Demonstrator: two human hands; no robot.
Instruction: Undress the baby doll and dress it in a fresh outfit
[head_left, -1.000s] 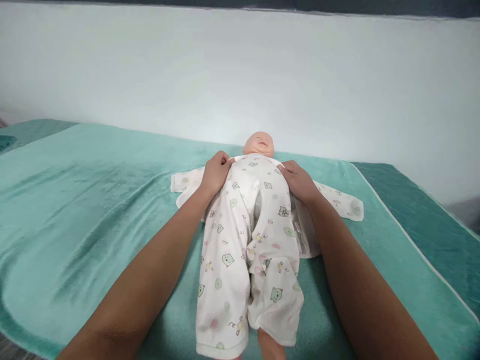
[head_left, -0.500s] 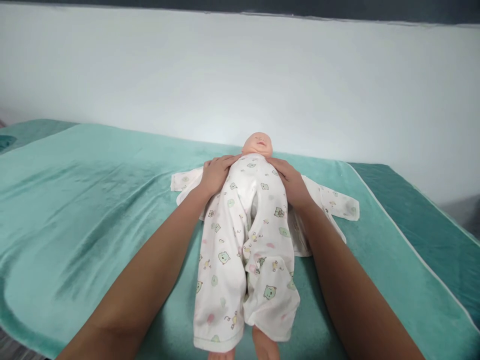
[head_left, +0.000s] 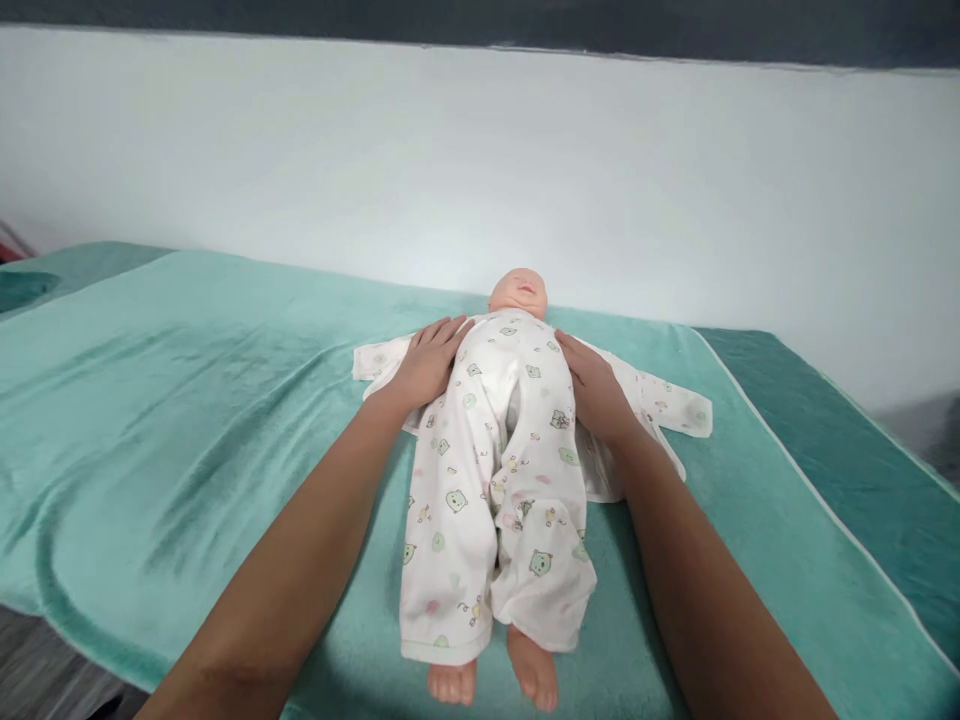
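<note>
White printed pants [head_left: 454,500] reach from just below the chin of the doll [head_left: 519,293] to its bare feet [head_left: 451,684]. It lies face-up on the green blanket [head_left: 210,400], between your arms, head toward the white wall [head_left: 420,170]. Your left hand [head_left: 430,364] rests, fingers extended and released, along one upper side; your right hand [head_left: 594,385] lies against the other, fingers straightened and loose. Beside both hands, a white printed jacket [head_left: 679,408] spreads its sleeves outward.
</note>
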